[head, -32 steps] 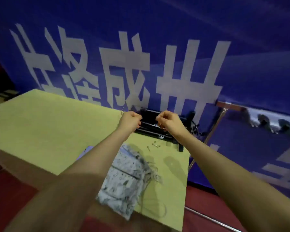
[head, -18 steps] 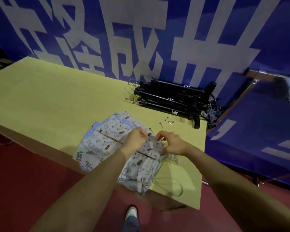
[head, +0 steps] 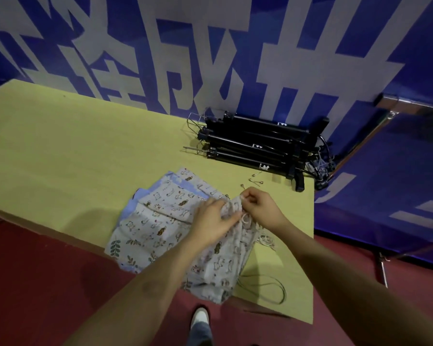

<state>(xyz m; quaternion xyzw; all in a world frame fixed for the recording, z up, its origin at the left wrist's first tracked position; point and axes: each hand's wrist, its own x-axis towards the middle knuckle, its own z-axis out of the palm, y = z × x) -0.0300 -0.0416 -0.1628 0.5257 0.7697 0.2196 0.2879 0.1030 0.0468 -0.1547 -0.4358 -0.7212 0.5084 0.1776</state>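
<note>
Since the 2 hands meet at the far right corner of the printed cloth (head: pixel 160 221), which lies in a folded pile toward the right end of the table (head: pixel 73 151) and hangs a little over its near edge, the step looks like working a white cord (head: pixel 245 219) at the cloth's gathered edge. The left hand (head: pixel 210 221) has its fingers curled round a bunch of the cloth. The right hand (head: pixel 263 208) pinches something small at the top of that bunch between thumb and fingertips; whether that is the cord's end, a pin or only a fold is too small to tell. To do this well, I judge that the left hand should hold the bunch firm and close to the pinch, so the cloth is taut there and the right hand can work in short, small moves rather than long pulls. Loose cords trail just right of the pile and could snag, so they are best left lying flat. About 3 safety pins (head: pixel 255 181) lie on the table just beyond the right hand, within easy reach if 1 is needed. A stack of black hangers (head: pixel 255 146) sits well apart at the far right, against the blue banner (head: pixel 210 58), and a thin green loop (head: pixel 273 288) lies by the near right edge, just beside the pile.
</note>
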